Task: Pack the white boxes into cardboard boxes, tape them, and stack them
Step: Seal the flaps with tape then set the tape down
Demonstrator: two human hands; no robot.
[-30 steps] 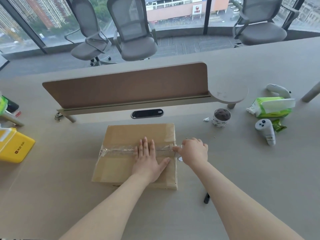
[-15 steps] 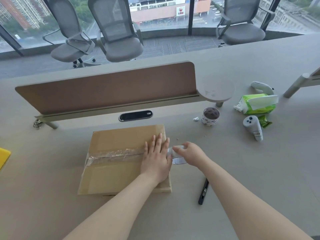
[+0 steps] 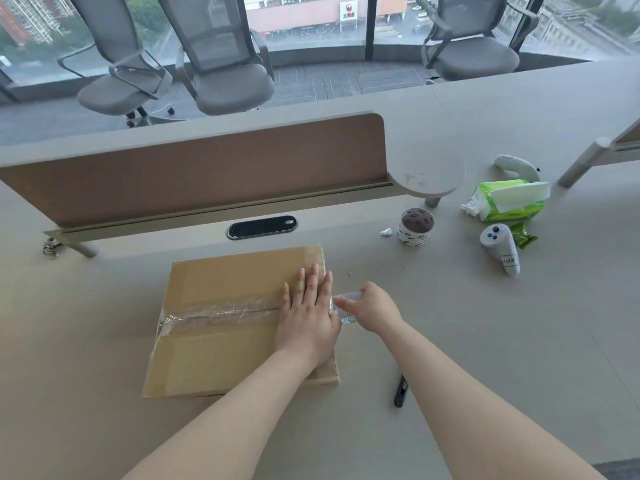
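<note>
The left hand (image 3: 308,317) lies flat, fingers straight and together, pressing on the right end of the cardboard box (image 3: 221,348), over the taped seam. The right hand (image 3: 373,309) is just beside it, off the box's right edge, with fingers curled and thumb and fingertip pinching a piece of clear tape (image 3: 347,319). Whether that is a roll or a loose end I cannot tell. The two hands almost touch.

The box sits closed and flat on the bench (image 3: 502,341), a little below the middle of the frame. A wrinkled tape strip (image 3: 221,311) runs across its top from the left edge to under the left hand. The box's lower right corner lies beneath the left forearm.

A black pen-like tool (image 3: 400,393) lies to the right of the box, partly hidden by the right forearm. There is bare bench left of the box, and more to the right beyond the right arm.

Further up on the right stand a patterned tape roll (image 3: 417,226) with a white paper scrap (image 3: 385,232) beside it. Nearby are a green tissue pack (image 3: 507,202), a green wrapper (image 3: 524,236) and two grey handheld controllers (image 3: 500,249) (image 3: 516,166).

Behind the box are a black cable port (image 3: 262,227) and a brown divider panel (image 3: 207,178) that ends in a round side shelf (image 3: 427,173). Three grey office chairs (image 3: 228,64) stand on carpet before floor-height windows (image 3: 311,15) showing city buildings.
</note>
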